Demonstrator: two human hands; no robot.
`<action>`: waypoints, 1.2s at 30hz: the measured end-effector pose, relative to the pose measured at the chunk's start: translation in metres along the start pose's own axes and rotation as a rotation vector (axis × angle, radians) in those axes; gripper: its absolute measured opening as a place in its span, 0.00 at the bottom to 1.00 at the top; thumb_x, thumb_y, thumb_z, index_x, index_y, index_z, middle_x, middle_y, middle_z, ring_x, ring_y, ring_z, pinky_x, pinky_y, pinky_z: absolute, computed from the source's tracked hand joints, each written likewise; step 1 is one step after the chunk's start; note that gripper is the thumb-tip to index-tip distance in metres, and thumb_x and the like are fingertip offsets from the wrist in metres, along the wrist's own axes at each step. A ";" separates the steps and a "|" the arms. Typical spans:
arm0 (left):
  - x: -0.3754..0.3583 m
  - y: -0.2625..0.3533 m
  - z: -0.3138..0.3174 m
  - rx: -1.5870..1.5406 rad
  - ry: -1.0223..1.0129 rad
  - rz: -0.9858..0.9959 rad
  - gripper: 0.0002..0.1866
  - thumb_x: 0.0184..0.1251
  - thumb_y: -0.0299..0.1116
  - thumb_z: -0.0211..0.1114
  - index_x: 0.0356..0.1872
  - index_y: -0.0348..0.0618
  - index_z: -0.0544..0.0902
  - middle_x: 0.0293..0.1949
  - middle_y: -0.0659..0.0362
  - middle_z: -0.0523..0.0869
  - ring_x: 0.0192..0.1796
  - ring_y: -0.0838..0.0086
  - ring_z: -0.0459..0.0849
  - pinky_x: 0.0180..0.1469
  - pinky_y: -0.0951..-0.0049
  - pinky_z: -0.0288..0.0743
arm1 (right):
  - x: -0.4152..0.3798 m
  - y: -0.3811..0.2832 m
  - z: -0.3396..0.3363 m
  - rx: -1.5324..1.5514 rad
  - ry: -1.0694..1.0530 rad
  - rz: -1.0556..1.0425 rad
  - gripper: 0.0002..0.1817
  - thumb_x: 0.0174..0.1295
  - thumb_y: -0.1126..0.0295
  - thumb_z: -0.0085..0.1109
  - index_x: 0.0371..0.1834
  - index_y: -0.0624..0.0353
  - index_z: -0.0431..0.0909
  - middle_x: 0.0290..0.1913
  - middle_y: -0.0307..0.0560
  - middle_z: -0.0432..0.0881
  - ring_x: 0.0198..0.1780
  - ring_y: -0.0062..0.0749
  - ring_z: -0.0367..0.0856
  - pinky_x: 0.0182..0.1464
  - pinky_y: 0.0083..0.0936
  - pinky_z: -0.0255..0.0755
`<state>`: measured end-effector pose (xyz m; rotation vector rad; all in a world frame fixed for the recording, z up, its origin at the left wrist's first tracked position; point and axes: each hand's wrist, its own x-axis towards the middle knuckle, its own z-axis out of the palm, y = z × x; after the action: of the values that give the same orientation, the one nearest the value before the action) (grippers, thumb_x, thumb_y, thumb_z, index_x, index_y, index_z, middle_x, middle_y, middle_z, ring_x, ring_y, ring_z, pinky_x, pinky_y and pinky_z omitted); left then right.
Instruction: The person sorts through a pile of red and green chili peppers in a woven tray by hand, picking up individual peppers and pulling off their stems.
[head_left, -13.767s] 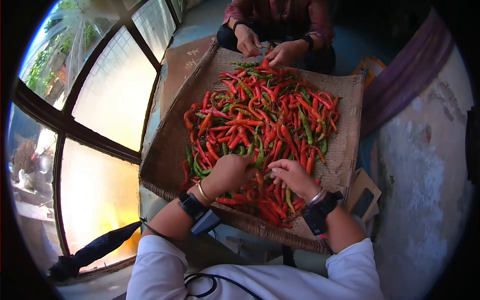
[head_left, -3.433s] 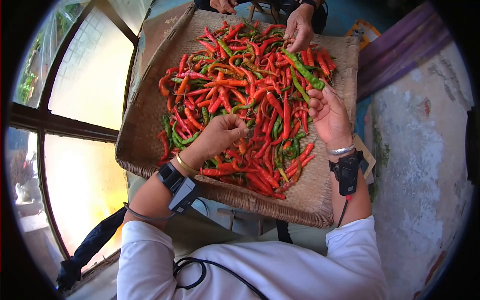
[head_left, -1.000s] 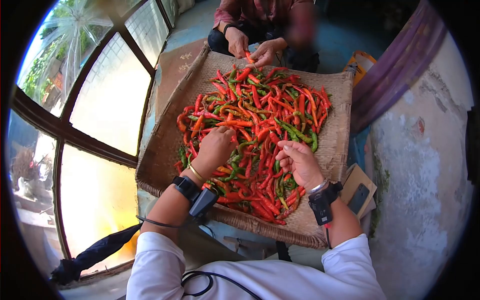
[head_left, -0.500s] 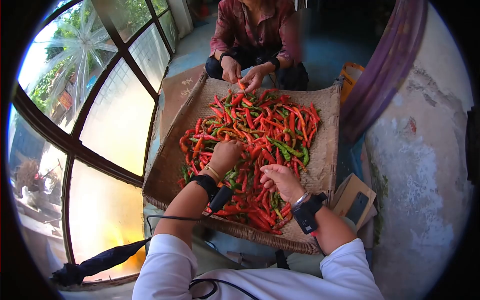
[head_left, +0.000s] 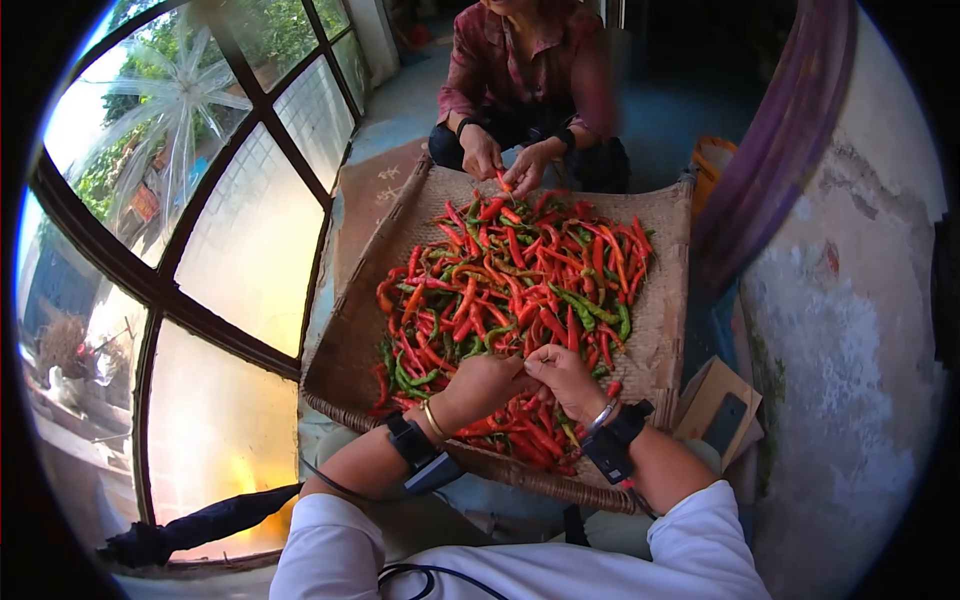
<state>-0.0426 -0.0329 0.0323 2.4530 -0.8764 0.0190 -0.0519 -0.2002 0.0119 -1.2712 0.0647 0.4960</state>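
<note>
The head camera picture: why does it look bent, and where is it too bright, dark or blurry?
Head view: black rounded borders and bowed dark window frame, probably wide-angle distortion; frosted window panes glare almost white; background behind the co-worker in a patterned red shirt sinks into shadow; soft smear beside that shirt's sleeve; red and green chilli peppers fairly crisp.

Your left hand (head_left: 482,388) drawn back from the middle of the chili heap (head_left: 490,290), its fingertips now meeting those of your right hand (head_left: 566,378), perhaps around something small, the green chilies (head_left: 588,306) you held up earlier now lying down.
</note>
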 end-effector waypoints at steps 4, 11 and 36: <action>-0.004 -0.004 -0.002 -0.034 -0.048 0.009 0.12 0.55 0.40 0.60 0.27 0.41 0.74 0.18 0.50 0.77 0.23 0.56 0.78 0.25 0.60 0.70 | 0.001 -0.014 -0.014 0.092 0.031 0.080 0.07 0.58 0.68 0.55 0.33 0.58 0.71 0.22 0.37 0.75 0.16 0.14 0.70 0.16 0.12 0.64; -0.014 -0.048 -0.015 -0.007 -0.052 -0.089 0.07 0.56 0.34 0.58 0.27 0.40 0.77 0.21 0.50 0.79 0.26 0.57 0.79 0.28 0.63 0.72 | 0.016 -0.031 -0.059 0.565 0.287 -0.231 0.10 0.59 0.63 0.54 0.41 0.53 0.72 0.31 0.40 0.80 0.30 0.20 0.77 0.27 0.18 0.69; 0.037 -0.144 -0.045 0.515 -0.221 -0.369 0.19 0.48 0.34 0.61 0.43 0.45 0.73 0.36 0.53 0.79 0.37 0.58 0.80 0.36 0.58 0.71 | 0.007 -0.024 -0.032 0.294 0.000 0.095 0.13 0.62 0.67 0.49 0.47 0.61 0.69 0.30 0.42 0.79 0.26 0.18 0.76 0.24 0.13 0.69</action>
<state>0.0791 0.0602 0.0093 3.1165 -0.5358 -0.1837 -0.0291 -0.2328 0.0212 -0.9830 0.1920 0.5462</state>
